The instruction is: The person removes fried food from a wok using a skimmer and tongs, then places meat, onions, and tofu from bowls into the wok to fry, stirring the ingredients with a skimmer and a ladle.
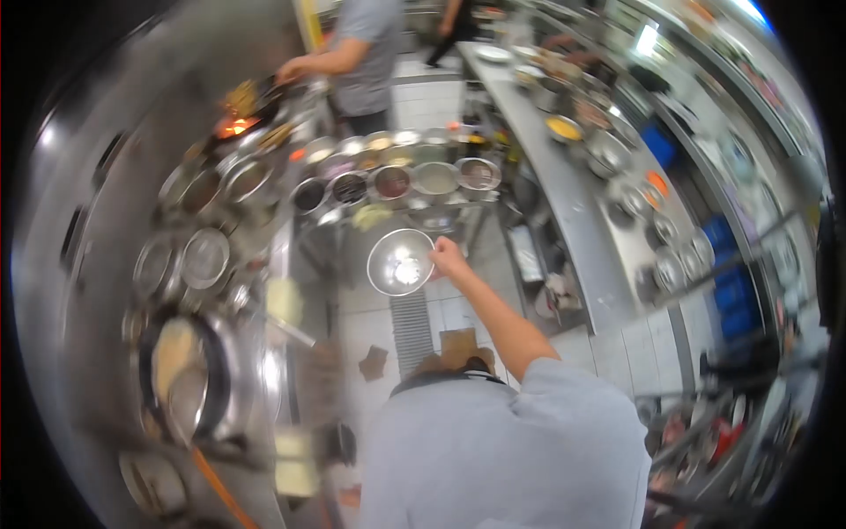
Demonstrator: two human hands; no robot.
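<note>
My right hand (448,257) grips the rim of a round metal bowl (401,263), which hangs over the floor in front of my body, its shiny inside facing up. Just beyond the bowl stands a rack of seasoning containers (392,182) with dark, red and pale contents. Low in the picture, left of my body, a small blurred part of my left hand (351,495) shows; its fingers cannot be made out. A wok (181,379) with pale contents and a ladle in it sits on the stove at the left.
A co-worker in a grey shirt (366,66) stands at a flaming wok (238,128) at the back left. Metal pots (207,258) line the stove. On the right, a long steel counter (564,212) holds bowls, with blue crates (731,273) beyond it.
</note>
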